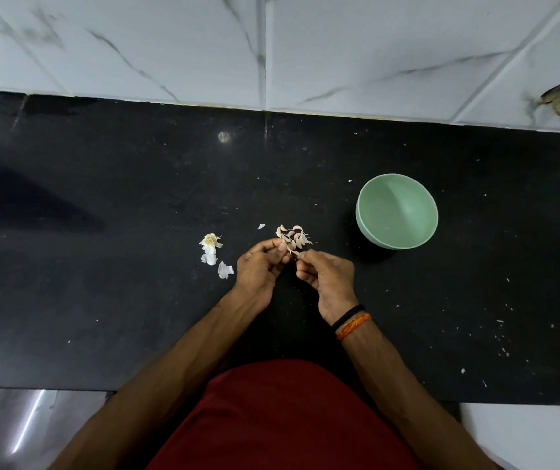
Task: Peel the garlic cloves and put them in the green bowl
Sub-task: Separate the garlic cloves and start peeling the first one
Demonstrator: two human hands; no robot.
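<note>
Skin scraps (211,252) dumped left, out of the way. Left hand (262,266) and right hand (328,276) both pinch 1 garlic clove (294,252) between them, tearing skin. Unpeeled cloves (292,236) just beyond the fingers. Green bowl (396,211) right, looks empty.

Person seen from above: dark red top (282,418), plain, no print visible, fills lower centre of view. Both forearms bare, no sleeves in sight. Right wrist has 2 bands side by side: black cord band (348,315) nearer the hand, orange thread band (354,326) w/ lighter flecks just behind it. Left wrist bare. No rings or gloves visible on left hand (261,266) or right hand (330,276).
</note>
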